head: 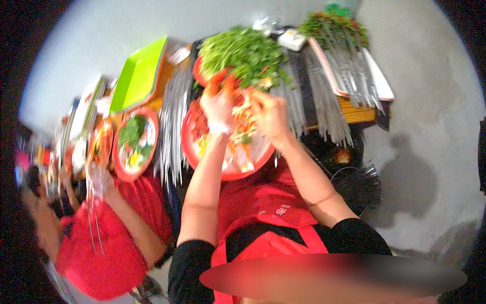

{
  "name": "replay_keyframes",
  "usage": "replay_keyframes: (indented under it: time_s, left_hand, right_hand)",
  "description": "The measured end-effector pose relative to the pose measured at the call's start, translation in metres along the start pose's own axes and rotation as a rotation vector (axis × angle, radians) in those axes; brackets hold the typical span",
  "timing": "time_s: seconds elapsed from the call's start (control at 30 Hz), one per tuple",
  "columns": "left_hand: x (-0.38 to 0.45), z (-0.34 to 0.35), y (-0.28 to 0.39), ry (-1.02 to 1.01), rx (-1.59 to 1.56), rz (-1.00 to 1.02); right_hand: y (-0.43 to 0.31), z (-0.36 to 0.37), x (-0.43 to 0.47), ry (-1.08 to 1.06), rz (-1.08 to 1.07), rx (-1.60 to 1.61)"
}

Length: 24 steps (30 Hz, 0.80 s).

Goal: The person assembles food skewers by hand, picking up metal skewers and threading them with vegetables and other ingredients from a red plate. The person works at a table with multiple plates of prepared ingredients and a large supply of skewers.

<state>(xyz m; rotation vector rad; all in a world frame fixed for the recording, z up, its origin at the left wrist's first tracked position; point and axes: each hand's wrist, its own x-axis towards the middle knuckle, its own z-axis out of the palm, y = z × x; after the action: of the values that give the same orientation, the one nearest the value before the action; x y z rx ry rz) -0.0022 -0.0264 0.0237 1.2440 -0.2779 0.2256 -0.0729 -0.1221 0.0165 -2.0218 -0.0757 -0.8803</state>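
Before me is a large red-rimmed round tray (188,150) of food. Reddish meat pieces (198,118) lie at its left, and a pile of pale and orange shredded pieces (243,123) covers its middle. My left hand (217,106) is over the tray's left half, its finger end blurred and orange-red. Whether it holds anything is unclear. My right hand (270,114) is bent at the pile's right edge, fingertips close to the food; blur hides what is between them. Just beyond both hands rises a heap of leafy green herbs (243,53).
Metal skewers lie in bundles left (172,121) and right (328,102) of the tray. Further left are a smaller food tray (125,173) and a bright green tray (138,76). A co-worker in a red apron (102,250) holds skewers at my left. A dark wire basket (355,190) stands lower right.
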Motion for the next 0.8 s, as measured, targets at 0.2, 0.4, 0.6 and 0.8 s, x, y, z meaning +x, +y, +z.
replay_keyframes:
  time_s: [0.2,0.4,0.6,0.8]
  left_hand:
    - [-0.002,-0.003,-0.003,0.051,-0.134,-0.007]
    - [-0.001,-0.007,-0.005,0.06,-0.104,0.121]
    - [-0.003,-0.013,0.003,0.043,0.017,0.113]
    - [-0.002,-0.011,-0.001,0.005,-0.205,0.097]
  right_hand:
    - [0.012,0.005,-0.006,-0.039,0.136,0.077]
    - [-0.002,0.005,-0.001,-0.069,0.235,0.136]
    - [0.002,0.026,0.006,0.121,-0.182,-0.018]
    - [-0.002,0.023,0.0,0.101,-0.044,0.005]
